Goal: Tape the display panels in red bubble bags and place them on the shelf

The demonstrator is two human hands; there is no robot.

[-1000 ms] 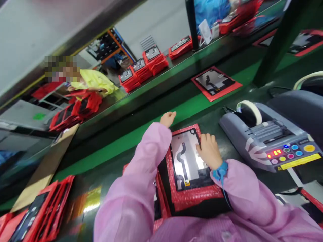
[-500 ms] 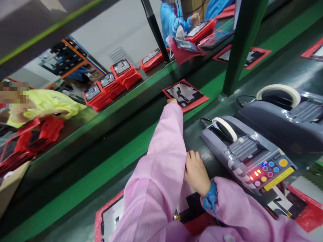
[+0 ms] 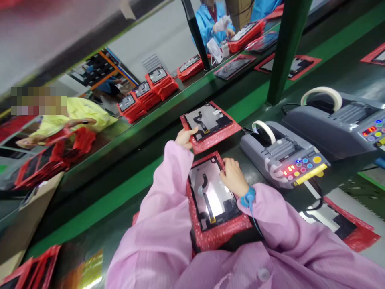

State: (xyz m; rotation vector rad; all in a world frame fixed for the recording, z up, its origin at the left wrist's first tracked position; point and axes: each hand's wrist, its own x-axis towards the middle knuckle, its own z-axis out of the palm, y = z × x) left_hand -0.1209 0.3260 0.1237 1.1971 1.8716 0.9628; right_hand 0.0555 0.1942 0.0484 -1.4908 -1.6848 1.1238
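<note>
The left hand [image 3: 184, 139], partly hidden underneath, pinches the left edge of the far rectangular panel [image 3: 214, 119] on red bubble wrap [image 3: 207, 142]. The right hand [image 3: 236, 177] touches the glossy near panel [image 3: 210, 194]; I cannot tell its grip.

Pinching left edge of far red sleeve [image 3: 212, 140] with left hand [image 3: 184, 139], thumb on top; flat panel [image 3: 215, 114] on it. Touching right edge of near red sleeve [image 3: 207, 242] with right hand [image 3: 235, 176], close to far corner, grip unclear; second panel [image 3: 215, 192] on that one. Toward workbench [image 3: 120, 233] right side: two tape dispensers [image 3: 285, 154]. Beyond workbench far edge, on raised shelf [image 3: 162, 110]: red stacks [image 3: 164, 87], plus person in yellow [image 3: 82, 108] behind.
</note>
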